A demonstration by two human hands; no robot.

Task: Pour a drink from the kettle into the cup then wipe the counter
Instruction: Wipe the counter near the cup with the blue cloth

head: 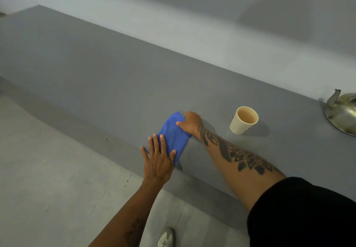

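A folded blue cloth (173, 135) lies on the grey counter (96, 69) near its front edge. My left hand (159, 160) rests flat on the cloth's near end, fingers spread. My right hand (189, 122) presses on the cloth's far end, fingers curled over its edge. A cream paper cup (243, 120) with a light brown drink in it stands upright to the right of the cloth. The metal kettle (341, 110) sits at the right edge of the view, its spout pointing left, partly cut off.
A pale wall (212, 25) runs along the back of the counter. Below the counter's front edge lies a grey floor (48, 179), where a light shoe (166, 237) shows.
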